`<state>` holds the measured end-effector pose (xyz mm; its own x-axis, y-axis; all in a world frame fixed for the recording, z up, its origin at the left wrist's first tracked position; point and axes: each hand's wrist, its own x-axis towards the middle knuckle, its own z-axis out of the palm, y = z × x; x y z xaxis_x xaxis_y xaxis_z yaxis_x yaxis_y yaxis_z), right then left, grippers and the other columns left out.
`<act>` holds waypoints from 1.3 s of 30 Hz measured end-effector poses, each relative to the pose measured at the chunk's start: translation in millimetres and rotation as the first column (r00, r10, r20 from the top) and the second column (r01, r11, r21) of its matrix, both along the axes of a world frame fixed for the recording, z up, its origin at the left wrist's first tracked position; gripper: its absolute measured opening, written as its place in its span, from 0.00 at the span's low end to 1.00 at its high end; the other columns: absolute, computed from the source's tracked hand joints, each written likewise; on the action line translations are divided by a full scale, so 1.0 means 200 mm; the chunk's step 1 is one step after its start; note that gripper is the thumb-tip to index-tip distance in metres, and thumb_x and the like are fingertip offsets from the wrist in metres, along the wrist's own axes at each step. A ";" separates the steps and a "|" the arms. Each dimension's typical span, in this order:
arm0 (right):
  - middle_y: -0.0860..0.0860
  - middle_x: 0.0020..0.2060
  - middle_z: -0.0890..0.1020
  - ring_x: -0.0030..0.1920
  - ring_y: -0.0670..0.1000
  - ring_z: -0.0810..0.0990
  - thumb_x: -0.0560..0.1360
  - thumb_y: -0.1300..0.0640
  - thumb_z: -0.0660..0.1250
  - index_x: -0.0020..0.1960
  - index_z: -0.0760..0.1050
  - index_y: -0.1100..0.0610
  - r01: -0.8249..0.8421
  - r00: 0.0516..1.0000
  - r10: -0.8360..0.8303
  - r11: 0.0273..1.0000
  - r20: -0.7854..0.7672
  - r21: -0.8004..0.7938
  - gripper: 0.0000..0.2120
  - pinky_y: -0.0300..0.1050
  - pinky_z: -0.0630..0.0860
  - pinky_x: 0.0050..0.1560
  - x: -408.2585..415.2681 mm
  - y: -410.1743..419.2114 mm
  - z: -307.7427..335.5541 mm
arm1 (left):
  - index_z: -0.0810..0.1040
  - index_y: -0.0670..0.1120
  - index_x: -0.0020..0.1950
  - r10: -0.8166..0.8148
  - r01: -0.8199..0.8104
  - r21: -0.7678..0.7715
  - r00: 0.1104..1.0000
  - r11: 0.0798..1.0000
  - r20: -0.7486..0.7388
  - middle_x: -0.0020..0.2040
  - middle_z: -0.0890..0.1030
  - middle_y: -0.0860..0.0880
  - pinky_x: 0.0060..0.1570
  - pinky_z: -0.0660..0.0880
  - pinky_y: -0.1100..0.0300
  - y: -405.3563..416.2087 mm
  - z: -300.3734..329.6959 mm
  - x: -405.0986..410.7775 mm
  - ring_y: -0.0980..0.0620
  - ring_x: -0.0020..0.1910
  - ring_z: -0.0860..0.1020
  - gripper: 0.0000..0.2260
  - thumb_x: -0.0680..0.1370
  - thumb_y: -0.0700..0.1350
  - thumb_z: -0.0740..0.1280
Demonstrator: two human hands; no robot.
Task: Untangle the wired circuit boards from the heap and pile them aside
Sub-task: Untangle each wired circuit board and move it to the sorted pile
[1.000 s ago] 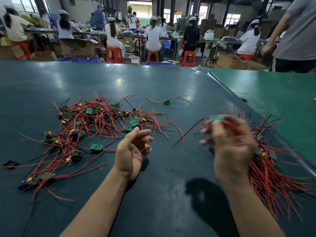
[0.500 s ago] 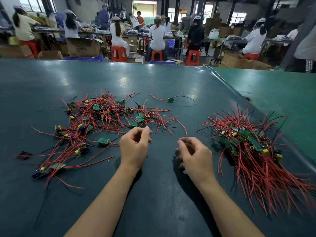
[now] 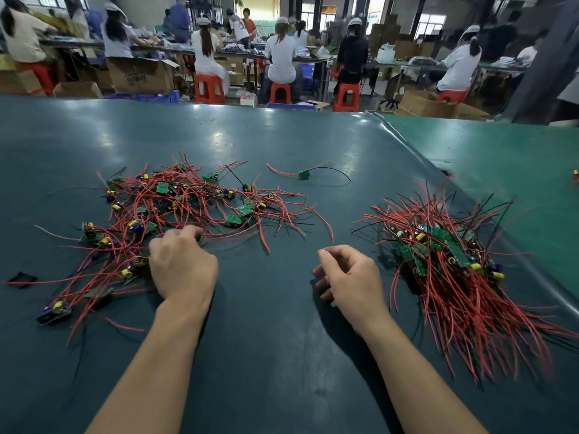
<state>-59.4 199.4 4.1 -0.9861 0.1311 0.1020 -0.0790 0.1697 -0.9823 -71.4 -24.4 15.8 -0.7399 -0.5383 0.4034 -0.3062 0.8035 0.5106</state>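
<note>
So there's a dark teal rubbery mat (image 3: 282,145) covering the worktable, and two bunches of stuff on it. On the left is the loose tangled heap of small green circuit boards with red and black wires (image 3: 188,202), spread wide, with yellow and blue parts showing on a lot of the boards. On the right, well apart from it, sits the tidier pile of the same wired boards (image 3: 451,261), boards bunched at the far end and red wires fanning toward the near edge.

The left hand (image 3: 181,264) is down at the near edge of the heap, knuckles up, fingers curled into the wires. Honestly can't tell if it's actually pinching a wire or just touching them, the fingertips are hidden.

The right hand (image 3: 351,277) hangs over bare mat between the two bunches, fingers loosely curled, nothing in it, closer to the pile than to the heap.

One lone green board with a red and a black lead (image 3: 303,174) lies by itself past the heap.
</note>
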 end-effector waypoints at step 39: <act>0.51 0.33 0.83 0.25 0.46 0.76 0.75 0.58 0.70 0.43 0.85 0.54 -0.091 0.995 0.070 0.932 -0.072 -0.350 0.05 0.36 0.70 0.23 0.07 -0.02 0.04 | 0.79 0.37 0.53 -0.522 0.712 0.702 0.595 -0.012 -0.611 0.50 0.85 0.43 0.51 0.79 0.58 0.41 0.00 0.06 0.47 0.49 0.84 0.17 0.65 0.35 0.75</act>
<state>-45.9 196.4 12.8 -0.9887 0.0893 0.1200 -0.1356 -0.1959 -0.9712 -59.3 56.7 16.3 -0.9740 0.0482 0.2213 0.1989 -0.2849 0.9377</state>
